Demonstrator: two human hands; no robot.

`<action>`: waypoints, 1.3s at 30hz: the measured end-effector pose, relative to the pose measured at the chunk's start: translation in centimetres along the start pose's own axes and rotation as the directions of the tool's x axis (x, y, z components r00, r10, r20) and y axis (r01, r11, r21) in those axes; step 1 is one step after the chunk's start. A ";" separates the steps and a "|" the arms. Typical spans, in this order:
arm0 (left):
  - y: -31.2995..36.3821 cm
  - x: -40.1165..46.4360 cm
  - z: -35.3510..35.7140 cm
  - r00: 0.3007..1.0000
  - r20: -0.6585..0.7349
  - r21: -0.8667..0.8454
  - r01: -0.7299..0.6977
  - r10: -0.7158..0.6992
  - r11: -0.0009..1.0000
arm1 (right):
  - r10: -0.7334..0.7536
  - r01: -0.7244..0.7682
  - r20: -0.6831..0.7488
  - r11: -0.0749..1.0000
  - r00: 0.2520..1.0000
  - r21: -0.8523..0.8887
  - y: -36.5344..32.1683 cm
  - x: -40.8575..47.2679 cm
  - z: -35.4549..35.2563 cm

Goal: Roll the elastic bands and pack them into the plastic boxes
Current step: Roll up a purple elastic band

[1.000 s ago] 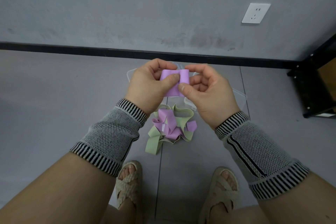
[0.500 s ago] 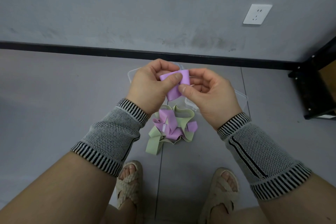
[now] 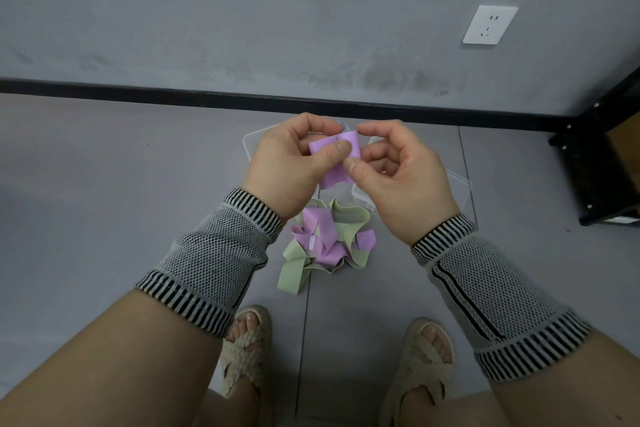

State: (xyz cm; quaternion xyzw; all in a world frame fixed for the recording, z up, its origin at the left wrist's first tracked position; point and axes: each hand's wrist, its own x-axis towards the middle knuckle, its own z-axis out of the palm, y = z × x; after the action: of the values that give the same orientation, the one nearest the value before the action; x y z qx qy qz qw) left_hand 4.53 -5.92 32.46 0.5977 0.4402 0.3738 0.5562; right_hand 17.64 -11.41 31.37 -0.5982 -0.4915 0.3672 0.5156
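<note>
Above the grey floor (image 3: 104,184), near the far wall, a person is holding a purple elastic band (image 3: 334,163) in both hands. The left hand (image 3: 291,163) is pinching the band's partly rolled upper part, its thumb pressing across the front and its fingers curling behind. The right hand (image 3: 403,177) is gripping the band's right edge between thumb and curled fingers, just beside the left thumb. The band's loose end is hanging down between the two hands.

Below the hands, a heap of purple and green bands (image 3: 323,239) is lying tangled on the floor, nearer than the boxes. Two clear plastic boxes are sitting behind the hands: the left box (image 3: 250,146) is showing only its corner past the left hand, and the right box (image 3: 460,184) is peeking out to the right of the right wrist. What is lying inside them is hidden.

Both forearms are wearing knitted sleeves (image 3: 214,253) with striped cuffs. Two woven sandals (image 3: 246,350) are standing at the near edge. A white socket (image 3: 490,24) is sitting on the wall at far right, and a black rack (image 3: 595,156) is standing at the right.
</note>
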 end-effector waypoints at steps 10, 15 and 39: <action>-0.1 0.0 -0.7 0.996 0.067 0.012 0.054 -0.055 0.998 | -0.111 0.151 0.154 0.948 0.982 -0.280 0.6 -0.2 -0.4; -0.2 0.2 -0.7 0.992 0.034 -0.065 0.121 -0.119 0.991 | -0.092 0.111 0.086 0.964 0.992 -0.243 0.8 0.1 -0.9; 0.2 -0.1 -0.4 0.994 0.048 0.039 0.092 -0.094 0.995 | -0.174 0.190 0.079 0.869 0.982 -0.456 0.8 0.2 -1.1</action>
State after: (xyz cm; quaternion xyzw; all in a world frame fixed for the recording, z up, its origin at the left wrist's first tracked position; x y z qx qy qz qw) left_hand 4.12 -5.88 32.68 0.5958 0.4602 0.3244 0.5727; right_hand 18.89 -11.51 30.85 -0.6481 -0.6277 0.2000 0.3820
